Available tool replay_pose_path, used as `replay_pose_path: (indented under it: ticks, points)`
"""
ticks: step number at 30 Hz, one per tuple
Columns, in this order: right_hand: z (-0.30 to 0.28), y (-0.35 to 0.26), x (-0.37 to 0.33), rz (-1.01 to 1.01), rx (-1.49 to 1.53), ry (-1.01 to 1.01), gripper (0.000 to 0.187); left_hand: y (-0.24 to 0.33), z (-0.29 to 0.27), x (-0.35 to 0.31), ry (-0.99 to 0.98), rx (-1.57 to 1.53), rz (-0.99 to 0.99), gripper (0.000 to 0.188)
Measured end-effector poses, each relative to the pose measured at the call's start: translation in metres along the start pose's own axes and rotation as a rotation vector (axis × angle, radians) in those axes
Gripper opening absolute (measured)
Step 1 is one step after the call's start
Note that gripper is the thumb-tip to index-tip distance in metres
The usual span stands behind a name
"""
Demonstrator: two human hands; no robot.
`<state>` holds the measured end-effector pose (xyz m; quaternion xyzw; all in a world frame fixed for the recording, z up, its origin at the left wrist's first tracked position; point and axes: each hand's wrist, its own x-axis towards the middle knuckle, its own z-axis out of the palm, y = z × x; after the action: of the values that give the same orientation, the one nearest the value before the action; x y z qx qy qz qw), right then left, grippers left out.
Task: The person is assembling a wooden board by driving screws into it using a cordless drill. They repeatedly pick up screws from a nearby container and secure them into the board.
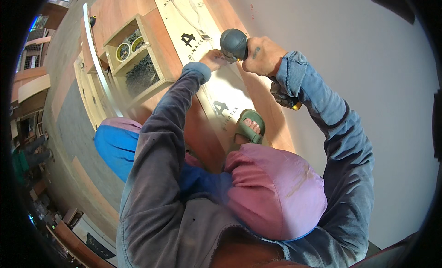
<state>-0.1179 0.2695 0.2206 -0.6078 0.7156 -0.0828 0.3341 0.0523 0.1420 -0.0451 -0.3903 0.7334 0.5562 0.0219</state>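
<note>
My right hand (262,56) is wrapped round a dark cordless drill (234,43), whose lower end hangs below my wrist. Just left of the drill's front end, the fingers of my left hand (213,59) are pressed together low over a pale board (225,90) with dark printing. What they pinch, if anything, is too small to make out. The drill hides the point where its tip meets the work. Light falls on the board beneath both hands.
An open wooden box (159,70) with compartments of dark screws and two round tubs (123,52) stands to the left. Beyond it runs a long pale metal strip (99,67). My sandalled foot (251,126) rests on the board. A light grey wall (350,51) rises at right.
</note>
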Motion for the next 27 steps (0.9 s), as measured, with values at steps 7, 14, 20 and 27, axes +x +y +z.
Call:
replay_pose_path:
  ticks: [7, 14, 20, 27]
  points:
    - [-0.003, 0.000, 0.002, 0.143, 0.069, -0.092, 0.027, 0.094, -0.072, -0.019, 0.125, -0.322, 0.080, 0.037]
    - [-0.010, 0.001, 0.001, 0.148, 0.016, -0.125, 0.027, 0.292, -0.146, -0.097, 0.396, -0.180, 0.880, 0.022]
    - [-0.007, 0.007, 0.003, 0.169, 0.076, -0.136, 0.026, 0.363, -0.148, -0.149, 0.225, -0.293, 0.794, 0.028]
    - [0.003, 0.003, 0.003, 0.062, -0.018, -0.082, 0.025, 0.352, -0.157, -0.166, 0.203, -0.212, 0.739, 0.029]
